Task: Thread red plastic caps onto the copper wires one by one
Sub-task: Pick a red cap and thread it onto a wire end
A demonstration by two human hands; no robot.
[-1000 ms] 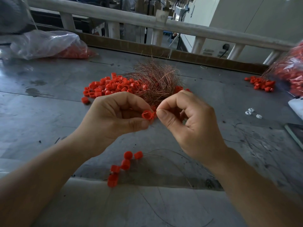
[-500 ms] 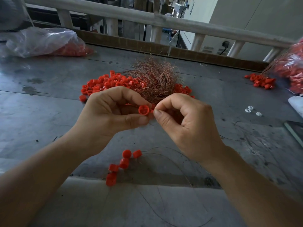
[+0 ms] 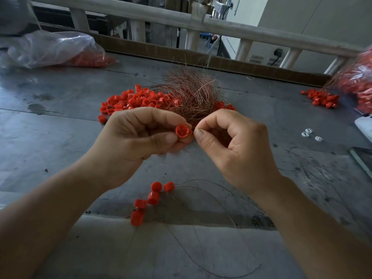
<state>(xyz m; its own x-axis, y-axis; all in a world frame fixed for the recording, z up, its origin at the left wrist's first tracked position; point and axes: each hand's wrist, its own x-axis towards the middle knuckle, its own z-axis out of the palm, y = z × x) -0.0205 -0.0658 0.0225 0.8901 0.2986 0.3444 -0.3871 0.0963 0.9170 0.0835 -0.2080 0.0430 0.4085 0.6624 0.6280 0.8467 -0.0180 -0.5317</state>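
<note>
My left hand (image 3: pixel 138 139) pinches a red cap (image 3: pixel 182 131) between thumb and fingers, its open face turned toward me. My right hand (image 3: pixel 231 148) pinches a thin copper wire right beside the cap; the wire's tip is too fine to make out. Behind the hands lies a bundle of copper wires (image 3: pixel 191 93) over a heap of loose red caps (image 3: pixel 132 101). Several caps strung on a wire (image 3: pixel 149 200) lie on the table below my hands, and the wire loops away to the right.
A clear bag of red caps (image 3: pixel 56 51) lies at the back left. Another bag of caps with wires (image 3: pixel 360 81) and a small cap pile (image 3: pixel 322 98) sit at the right. Small white clips (image 3: pixel 311 134) lie right of my hands. A wooden rail (image 3: pixel 221 27) borders the metal table (image 3: pixel 60 137).
The cap in my left hand has turned so its open face shows more. Both hands have stayed close together, with the right fingertips still at the cap.
</note>
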